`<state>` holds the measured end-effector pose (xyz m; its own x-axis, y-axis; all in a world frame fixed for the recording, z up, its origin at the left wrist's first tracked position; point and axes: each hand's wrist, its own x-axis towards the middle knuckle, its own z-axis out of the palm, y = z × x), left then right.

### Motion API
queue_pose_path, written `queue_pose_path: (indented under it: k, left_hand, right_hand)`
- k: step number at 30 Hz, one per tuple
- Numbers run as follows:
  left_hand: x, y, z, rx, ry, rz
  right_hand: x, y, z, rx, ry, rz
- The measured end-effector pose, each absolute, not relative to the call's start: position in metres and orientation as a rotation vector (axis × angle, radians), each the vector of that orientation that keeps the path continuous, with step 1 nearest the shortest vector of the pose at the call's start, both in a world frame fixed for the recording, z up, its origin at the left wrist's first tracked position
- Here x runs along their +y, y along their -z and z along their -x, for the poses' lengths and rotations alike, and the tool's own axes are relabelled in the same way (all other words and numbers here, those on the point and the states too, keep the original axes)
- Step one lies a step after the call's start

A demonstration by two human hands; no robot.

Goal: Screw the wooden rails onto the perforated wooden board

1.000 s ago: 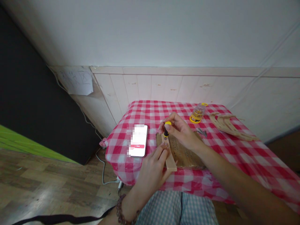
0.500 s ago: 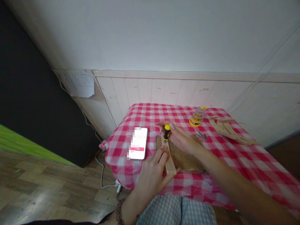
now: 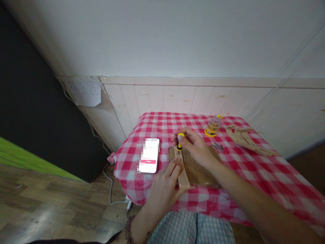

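R hand (image 3: 194, 145) grip is closed on yellow/blk screwdriver (image 3: 179, 146), top leaning to 1 o'clock, tip down by 12 o'clock end of pale wood strip (image 3: 183, 179); contact too small to tell. L hand (image 3: 164, 184) grip holds strip approx. mid-length, fingertips on top, at 9 o'clock side of brown holed board (image 3: 200, 171), on red/wht checked counter (image 3: 165, 122). From driver: clear container (image 3: 212, 127) at 2 o'clock, yellow base + cap, many yellowish pcs inside, label unreadable. Metal pcs (image 3: 217, 147) at 3 o'clock, curved wood pcs (image 3: 246, 141) farther out. Phone (image 3: 149, 158) approx. 8 o'clock, lit screen part-pixelated, red bar's txt too small. Paper sheet (image 3: 88, 93) at 10 o'clock, drawn marks, can't read.
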<state>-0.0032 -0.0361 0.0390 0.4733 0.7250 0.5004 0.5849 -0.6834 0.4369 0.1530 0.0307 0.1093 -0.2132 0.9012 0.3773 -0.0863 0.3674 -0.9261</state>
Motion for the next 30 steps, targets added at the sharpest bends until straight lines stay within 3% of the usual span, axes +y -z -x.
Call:
queue_pose_path:
  k: [12,17,30]
  left_hand:
    - [-0.038,-0.042,0.003,1.115,-0.982,-2.544]
    - [-0.037,-0.039,0.004,1.099,-1.020,-2.553]
    - [-0.036,-0.039,0.004,1.105,-0.978,-2.528]
  right_hand:
    - [0.031,-0.104,-0.149,-1.525,-1.161,0.645]
    - [0.032,-0.097,-0.149,-1.481,-1.345,0.610]
    - [0.028,-0.114,-0.156,-1.658,-1.126,0.693]
